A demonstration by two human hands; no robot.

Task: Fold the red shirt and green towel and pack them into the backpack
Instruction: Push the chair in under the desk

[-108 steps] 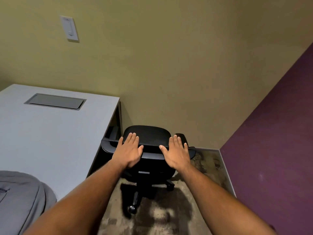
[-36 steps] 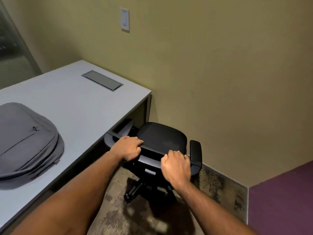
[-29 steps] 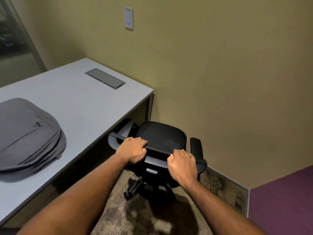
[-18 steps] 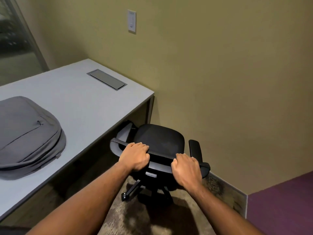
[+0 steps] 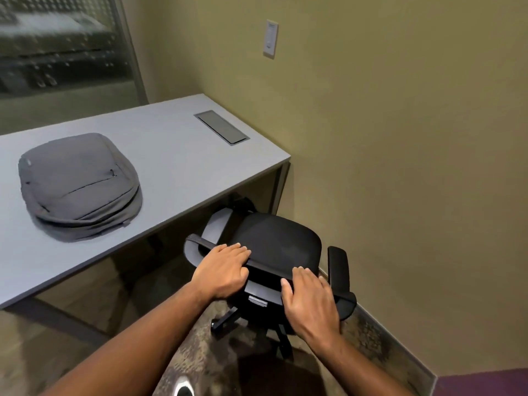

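Note:
A grey backpack [image 5: 77,187] lies flat and zipped on the grey table [image 5: 177,155], at its left part. No red shirt or green towel is in view. My left hand [image 5: 225,272] rests on the top edge of a black office chair's backrest [image 5: 280,241], fingers stretched out over it. My right hand [image 5: 310,301] lies on the same edge further right, fingers loose and slightly apart. Both hands are well to the right of the backpack and below the table's front edge.
The chair stands in the corner between the table's right end and the olive wall, its right armrest [image 5: 338,270] near the baseboard. A metal cable hatch [image 5: 221,131] sits in the tabletop. A wall switch [image 5: 271,38] and a glass panel [image 5: 63,44] lie beyond.
My view has swung left, bringing the whole backpack into sight. The chair has rolled toward the corner, and both hands have gone from curled on the backrest to lying flat.

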